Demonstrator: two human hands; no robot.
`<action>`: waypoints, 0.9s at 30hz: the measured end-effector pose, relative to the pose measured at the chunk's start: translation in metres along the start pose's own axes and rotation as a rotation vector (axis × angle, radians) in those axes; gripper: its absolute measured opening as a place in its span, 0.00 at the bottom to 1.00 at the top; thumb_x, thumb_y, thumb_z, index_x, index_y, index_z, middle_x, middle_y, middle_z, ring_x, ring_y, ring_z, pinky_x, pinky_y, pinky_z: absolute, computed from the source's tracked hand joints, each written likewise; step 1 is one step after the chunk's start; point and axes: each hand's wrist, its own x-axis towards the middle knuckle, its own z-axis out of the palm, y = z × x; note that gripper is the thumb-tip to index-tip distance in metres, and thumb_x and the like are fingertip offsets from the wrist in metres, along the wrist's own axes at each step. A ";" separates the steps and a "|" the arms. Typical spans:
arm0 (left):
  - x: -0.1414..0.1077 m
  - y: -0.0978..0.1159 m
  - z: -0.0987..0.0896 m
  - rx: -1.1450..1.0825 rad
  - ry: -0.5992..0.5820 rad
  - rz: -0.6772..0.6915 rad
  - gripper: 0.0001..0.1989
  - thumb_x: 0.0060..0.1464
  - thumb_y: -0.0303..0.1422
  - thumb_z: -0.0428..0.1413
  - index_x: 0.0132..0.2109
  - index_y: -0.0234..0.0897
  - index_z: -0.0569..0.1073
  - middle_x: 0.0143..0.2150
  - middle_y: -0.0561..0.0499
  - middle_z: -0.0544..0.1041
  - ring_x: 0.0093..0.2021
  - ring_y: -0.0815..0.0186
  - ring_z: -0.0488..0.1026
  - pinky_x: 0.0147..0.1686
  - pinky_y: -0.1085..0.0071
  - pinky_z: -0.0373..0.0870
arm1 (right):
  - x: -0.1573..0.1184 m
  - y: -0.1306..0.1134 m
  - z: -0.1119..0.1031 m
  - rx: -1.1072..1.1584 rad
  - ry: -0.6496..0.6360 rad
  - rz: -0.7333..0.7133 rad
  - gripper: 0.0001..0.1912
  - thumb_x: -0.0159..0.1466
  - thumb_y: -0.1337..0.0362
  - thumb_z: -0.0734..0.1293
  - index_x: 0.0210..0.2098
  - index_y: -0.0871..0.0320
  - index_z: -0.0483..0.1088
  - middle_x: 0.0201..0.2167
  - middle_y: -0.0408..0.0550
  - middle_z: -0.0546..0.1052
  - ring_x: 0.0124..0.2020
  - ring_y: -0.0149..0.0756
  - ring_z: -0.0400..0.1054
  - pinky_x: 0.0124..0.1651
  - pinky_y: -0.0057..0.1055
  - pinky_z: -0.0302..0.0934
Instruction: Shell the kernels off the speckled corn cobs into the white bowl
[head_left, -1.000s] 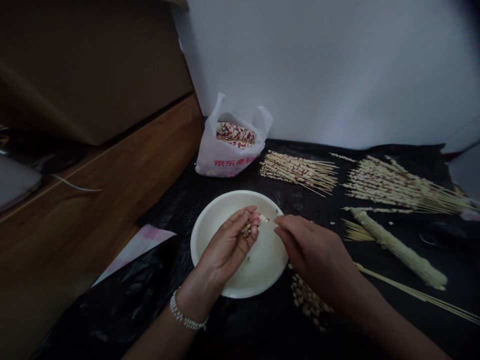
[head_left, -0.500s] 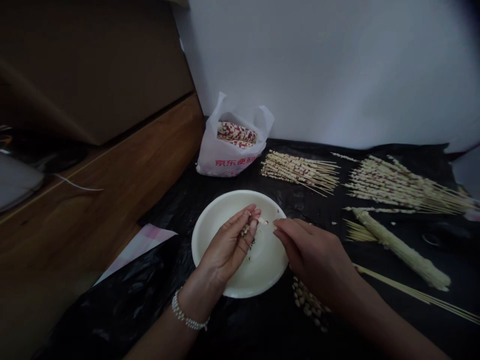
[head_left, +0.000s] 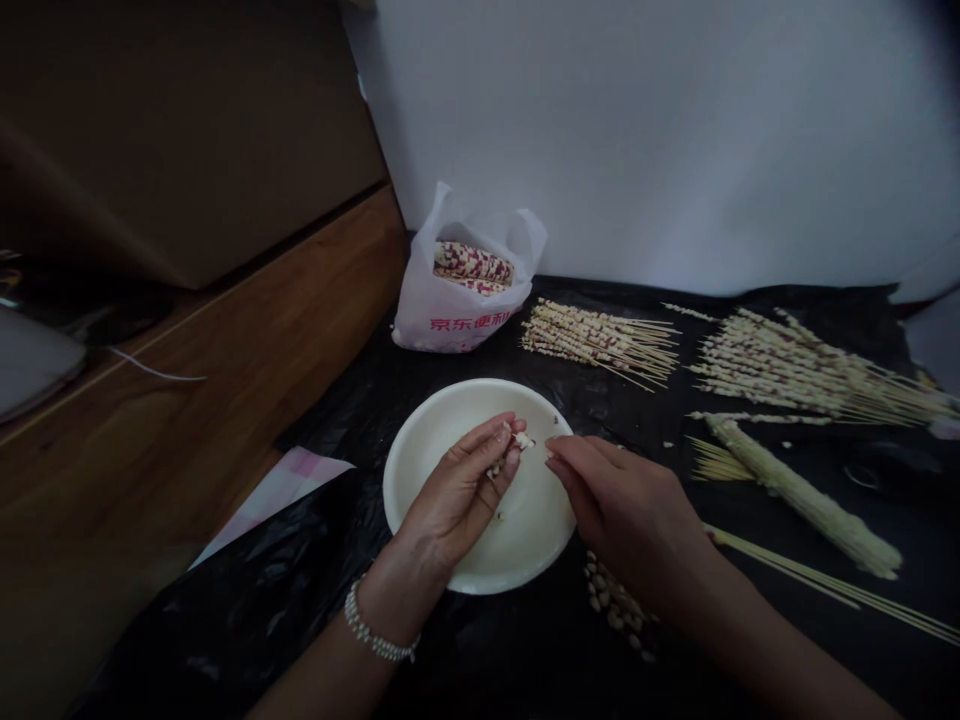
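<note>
My left hand [head_left: 461,480] is cupped over a white bowl [head_left: 409,430], its fingers curled around several corn kernels [head_left: 523,440]. Pale and dark kernels show at its fingertips and in the palm. To the right, my right hand [head_left: 615,490] hovers over the bowl's right rim, a short gap from the left fingertips. Its thumb and forefinger are pinched together; whatever sits between them is too small to make out. Beside the bowl, partly under the right hand, lie loose kernels [head_left: 619,605] on black plastic sheeting [head_left: 480,660].
Behind the bowl stands a white plastic bag [head_left: 427,310] with speckled corn cobs [head_left: 472,263]. Kernel-threaded skewers lie in a small bundle [head_left: 592,335] and a larger bundle [head_left: 787,370]. A stripped cob [head_left: 810,500] and bare skewers [head_left: 825,580] lie at right. Wooden furniture [head_left: 225,400] borders the left.
The left fingers have closed slightly, and pale kernels now show more plainly at their tips. My right hand stays almost in place, still pinched.
</note>
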 end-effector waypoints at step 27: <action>0.002 -0.003 -0.003 -0.009 0.007 -0.008 0.09 0.53 0.18 0.65 0.41 0.29 0.83 0.35 0.48 0.81 0.33 0.73 0.78 0.36 0.82 0.77 | -0.003 0.001 0.003 -0.106 0.045 -0.044 0.15 0.74 0.68 0.58 0.43 0.60 0.77 0.34 0.50 0.81 0.29 0.34 0.73 0.31 0.30 0.61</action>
